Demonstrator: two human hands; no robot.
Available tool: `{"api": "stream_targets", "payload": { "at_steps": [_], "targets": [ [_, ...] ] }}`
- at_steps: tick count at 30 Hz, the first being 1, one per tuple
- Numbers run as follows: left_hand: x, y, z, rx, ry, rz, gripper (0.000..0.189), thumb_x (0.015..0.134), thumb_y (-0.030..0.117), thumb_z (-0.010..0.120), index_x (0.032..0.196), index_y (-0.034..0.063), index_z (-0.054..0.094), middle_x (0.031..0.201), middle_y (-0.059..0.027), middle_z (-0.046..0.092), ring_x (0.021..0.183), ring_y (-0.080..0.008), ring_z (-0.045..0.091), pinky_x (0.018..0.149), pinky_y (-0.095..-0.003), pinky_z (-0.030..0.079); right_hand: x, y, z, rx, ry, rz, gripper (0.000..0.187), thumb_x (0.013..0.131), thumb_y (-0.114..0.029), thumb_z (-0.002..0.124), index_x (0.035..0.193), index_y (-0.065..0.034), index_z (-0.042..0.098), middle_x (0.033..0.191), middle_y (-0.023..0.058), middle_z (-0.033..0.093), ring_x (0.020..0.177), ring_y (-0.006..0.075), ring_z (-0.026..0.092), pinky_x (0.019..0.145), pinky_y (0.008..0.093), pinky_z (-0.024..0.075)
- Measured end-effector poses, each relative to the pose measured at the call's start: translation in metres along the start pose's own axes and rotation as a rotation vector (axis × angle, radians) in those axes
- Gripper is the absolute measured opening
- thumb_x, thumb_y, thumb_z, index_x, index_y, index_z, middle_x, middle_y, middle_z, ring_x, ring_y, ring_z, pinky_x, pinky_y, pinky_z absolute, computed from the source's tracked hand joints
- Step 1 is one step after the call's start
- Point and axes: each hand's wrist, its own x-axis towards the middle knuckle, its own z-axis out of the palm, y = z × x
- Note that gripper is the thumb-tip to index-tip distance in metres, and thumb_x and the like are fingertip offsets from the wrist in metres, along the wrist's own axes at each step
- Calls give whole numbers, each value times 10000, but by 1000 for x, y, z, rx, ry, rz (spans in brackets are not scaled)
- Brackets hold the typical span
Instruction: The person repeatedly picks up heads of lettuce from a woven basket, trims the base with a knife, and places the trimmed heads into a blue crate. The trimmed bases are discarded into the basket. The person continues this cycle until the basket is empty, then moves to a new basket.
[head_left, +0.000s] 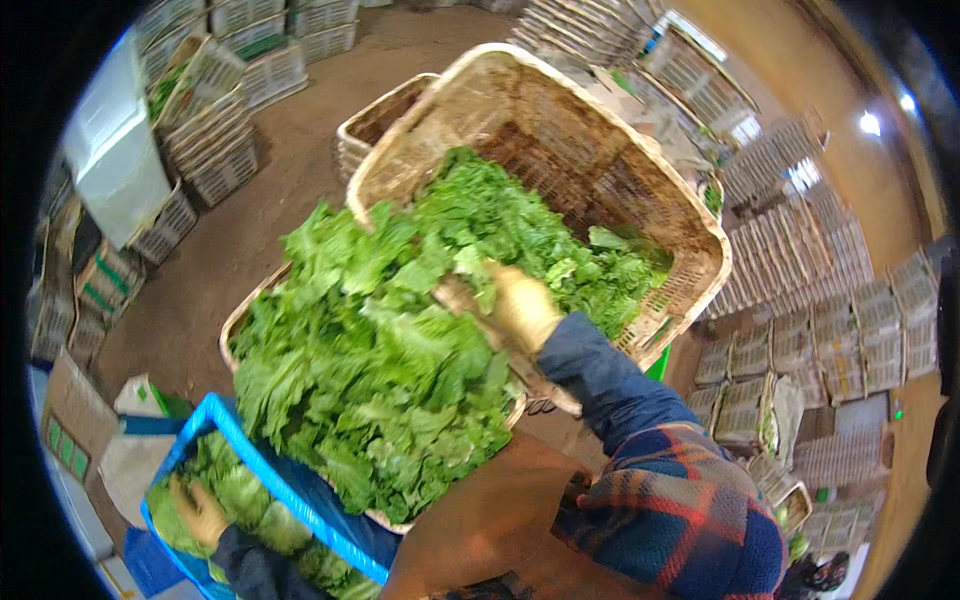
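My left hand (201, 516), in a tan glove, lies on pale green lettuce heads (244, 491) inside a container with a blue plastic lining (281, 480). Its visible fingers are apart. In a yellowish glove, my right hand (521, 304) is blurred at the rim between two crates. A pale lettuce leaf (474, 271) is at its fingertips; whether they grip it is unclear. Loose green lettuce leaves (375, 360) heap above the rim of the nearer crate (229, 330). Behind it, a tilted, brown-stained plastic crate (600, 165) holds more leaves (495, 202).
Stacked crates (214, 150) stand at the left, near a white box (112, 157). More crate stacks (780, 255) line the right side. Another crate (382, 112) is behind the tilted one. Brown floor (300, 150) shows between. A brown apron (480, 517) covers my front.
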Motion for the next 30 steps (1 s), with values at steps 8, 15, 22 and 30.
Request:
{"api": "stream_targets", "payload": {
  "at_steps": [8,15,22,30],
  "targets": [
    [-200,479,444,-396,-1033,1023,737,757,306,818,1370,10,535,1364,-249,567,1296,-397,523,1094,-448,424,17,253,-175,-439,-100,875,289,893,-74,548,1149,-24,672,1172,249,675,1025,385,692,864,466,569],
    [-388,654,644,85,-1236,1324,1419,617,566,883,1571,-16,8,1530,-284,366,1396,-402,400,1148,-418,358,-63,199,-131,-160,622,346,476,913,-53,534,1389,-30,515,1025,206,699,914,361,693,804,415,571],
    [-393,621,672,-547,-1759,700,1135,581,360,956,1479,62,329,1389,-190,538,1272,-302,539,1075,-389,459,-69,202,-144,488,619,784,357,948,-48,548,1293,35,588,1104,227,673,985,316,677,860,381,536],
    [-328,585,571,-935,-1201,220,963,609,36,909,1439,65,422,1328,-153,553,1193,-243,565,1021,-369,491,-41,220,-141,74,669,521,685,805,38,577,1471,-47,441,1457,261,465,1318,419,468,1120,442,372]
  ]
}}
